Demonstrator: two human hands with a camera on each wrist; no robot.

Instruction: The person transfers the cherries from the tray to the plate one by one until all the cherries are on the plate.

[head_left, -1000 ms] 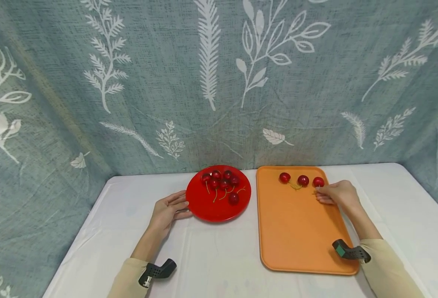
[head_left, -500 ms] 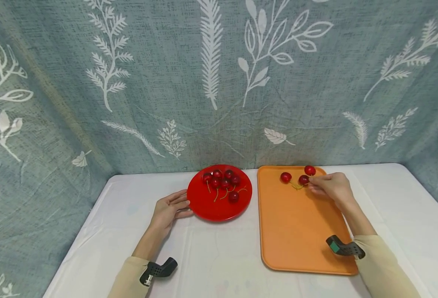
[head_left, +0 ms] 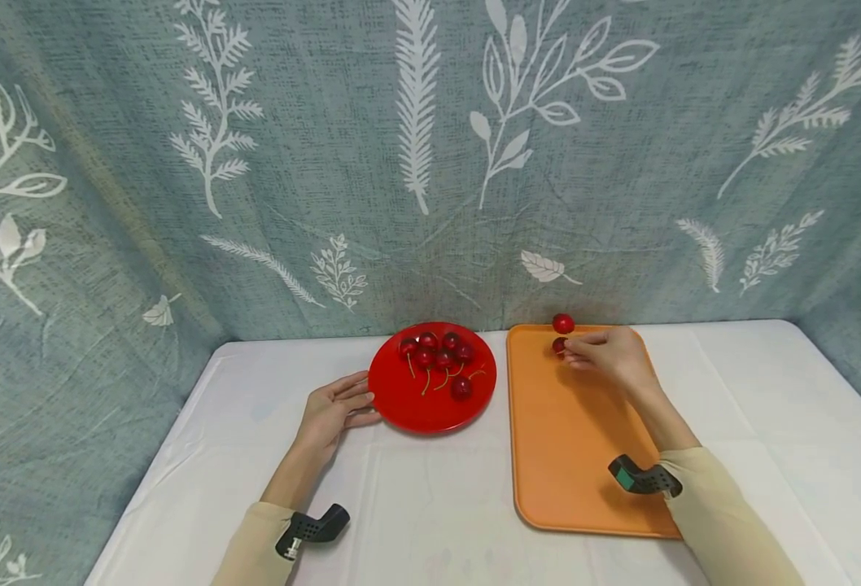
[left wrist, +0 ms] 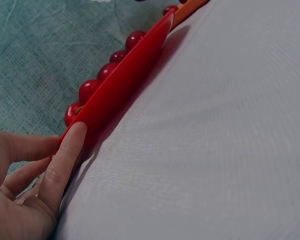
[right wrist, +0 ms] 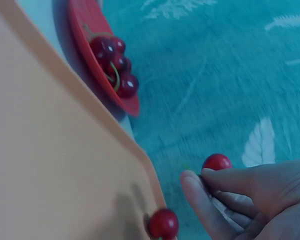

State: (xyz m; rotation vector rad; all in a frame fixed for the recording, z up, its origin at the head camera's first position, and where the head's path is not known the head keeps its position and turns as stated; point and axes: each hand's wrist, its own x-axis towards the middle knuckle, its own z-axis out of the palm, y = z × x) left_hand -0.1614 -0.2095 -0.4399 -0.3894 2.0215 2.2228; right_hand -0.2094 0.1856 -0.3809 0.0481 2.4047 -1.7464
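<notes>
My left hand [head_left: 328, 415] grips the left rim of a round red plate [head_left: 416, 419] between thumb and fingers; in the left wrist view one digit lies against its outer wall. Several red cherries [head_left: 462, 387], some with green stems showing, sit on the plate. Over the far part of an orange tray [head_left: 570, 488], my right hand [head_left: 609, 358] pinches a cherry [right wrist: 217, 161] by its stem between thumb and finger. That held cherry hangs beyond the fingertips. Another cherry [right wrist: 162, 223] lies on the tray right by the fingers, and the hand hides the tray area behind it.
A white cloth [head_left: 430, 513] covers the table, with a narrow strip between plate and tray. A blue-green curtain [head_left: 460, 244] with white leaf prints hangs behind the table's far edge. The tray has a low raised rim.
My right hand has moved left across the tray with the pinched cherry, from the right edge to the far left part. My left hand stays on the plate.
</notes>
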